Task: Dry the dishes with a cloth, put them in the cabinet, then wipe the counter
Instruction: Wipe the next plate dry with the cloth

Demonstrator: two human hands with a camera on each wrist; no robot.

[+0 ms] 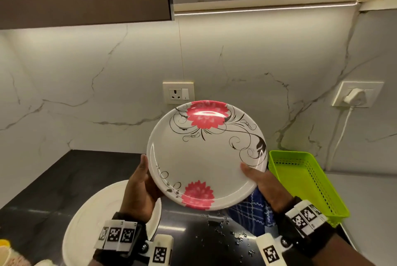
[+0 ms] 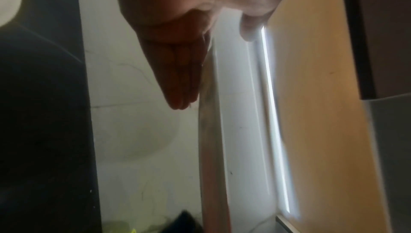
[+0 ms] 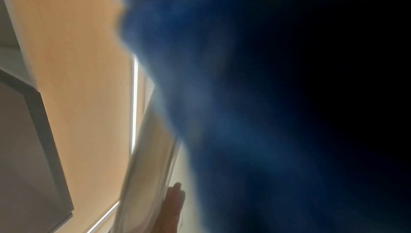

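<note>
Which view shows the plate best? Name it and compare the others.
The head view: the plate shows whole, face-on, flowers clear, left hand and right hand at its rim. The left wrist view shows only its edge; the right wrist view a blurred edge beside the cloth.

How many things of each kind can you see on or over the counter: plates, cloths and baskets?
Plates: 2, the flowered plate held in both hands and the plain white plate on the counter
Cloths: 1, the blue checked cloth
Baskets: 1, the green basket
Total: 4
</note>
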